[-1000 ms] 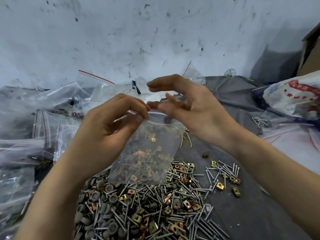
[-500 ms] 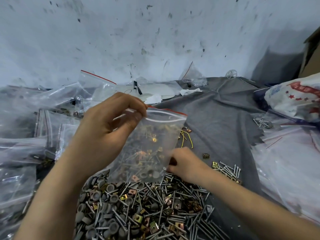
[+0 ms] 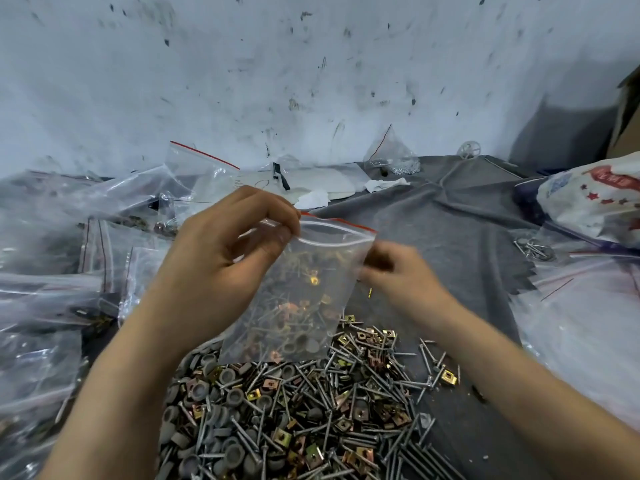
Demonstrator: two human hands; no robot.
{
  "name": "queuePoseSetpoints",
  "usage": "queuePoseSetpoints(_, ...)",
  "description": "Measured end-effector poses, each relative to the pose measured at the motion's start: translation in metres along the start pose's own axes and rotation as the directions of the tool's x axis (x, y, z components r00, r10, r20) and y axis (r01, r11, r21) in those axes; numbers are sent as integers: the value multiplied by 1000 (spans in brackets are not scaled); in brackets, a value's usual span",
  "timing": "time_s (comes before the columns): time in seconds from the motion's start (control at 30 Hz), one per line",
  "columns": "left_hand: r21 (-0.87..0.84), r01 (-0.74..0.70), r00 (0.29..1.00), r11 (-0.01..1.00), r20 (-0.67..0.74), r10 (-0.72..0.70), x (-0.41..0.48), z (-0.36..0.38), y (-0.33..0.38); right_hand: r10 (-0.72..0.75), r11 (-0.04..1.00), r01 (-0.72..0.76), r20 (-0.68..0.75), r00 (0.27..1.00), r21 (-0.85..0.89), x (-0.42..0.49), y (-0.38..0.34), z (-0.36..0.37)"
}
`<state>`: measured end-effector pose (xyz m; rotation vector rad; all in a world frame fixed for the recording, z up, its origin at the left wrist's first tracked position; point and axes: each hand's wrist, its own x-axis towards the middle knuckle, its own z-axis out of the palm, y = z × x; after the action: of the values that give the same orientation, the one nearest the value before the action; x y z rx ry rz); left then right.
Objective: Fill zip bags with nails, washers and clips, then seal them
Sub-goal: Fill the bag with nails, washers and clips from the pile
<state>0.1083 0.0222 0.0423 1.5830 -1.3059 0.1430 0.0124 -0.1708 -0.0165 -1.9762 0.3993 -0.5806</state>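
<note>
1 zip bag (image 3: 304, 306), clear w/ a red strip along the top, hangs upright mid-frame just above the pile (image 3: 294, 410); its bottom edge is close over the parts. The mouth is open, front & back lips apart. In the lower part there's a mix of nails, grey washers & gold clips, too tangled to count. 1 gold clip sits alone higher up, approx mid-bag.

2 hands in view. The left hand (image 3: 221, 261) pinches the bag's top left corner btw thumb & forefinger, other fingers curled. The right hand (image 3: 398, 271) is at the bag's right edge, just below the top corner, fingers curled in. It's blurred, so can't tell if it grips plastic, a part or nothing. 1 small yellow sliver shows just under it.

The 1 pile lies on a grey cloth (image 3: 450, 216). Nails (image 3: 408, 452) are thickest to the right, washers (image 3: 235, 396) mostly left, clips (image 3: 280, 436) scattered throughout. Dozens of each, no exact count. 1 stray clip (image 3: 449, 377) lies at the pile's right rim.

Left: a heap of clear bags (image 3: 52, 254), overlapping, no. unclear. Back: 1 upright bag (image 3: 201, 164) w/ a red strip, 1 small bag (image 3: 391, 161) of silvery bits, 1 white plastic wheel (image 3: 469, 149). Right: 1 printed sack (image 3: 595, 195) & 1 cardboard box (image 3: 628, 109) at the frame edge. Behind everything is a white wall (image 3: 311, 64) w/ dark marks.
</note>
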Motion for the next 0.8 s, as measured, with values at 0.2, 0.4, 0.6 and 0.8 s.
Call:
queuePoseSetpoints(0.2,14,-11,1000,1000,6,11,0,2,1,-328,936,330,-35,944,123,-4,-74,-27)
queuePoseSetpoints(0.4,21,2,1000,1000,-16,-2,0,1,1,-354,932,362,-183,917,13,-6,-65,-20)
queuePoseSetpoints(0.6,15,4,998,1000,-66,-3,0,-6,-3,-77,938,109,107,991,-330,-8,1,7)
queuePoseSetpoints(0.8,35,12,997,999,-81,-10,0,-7,-3,33,772,174,311,950,-611,-7,36,44)
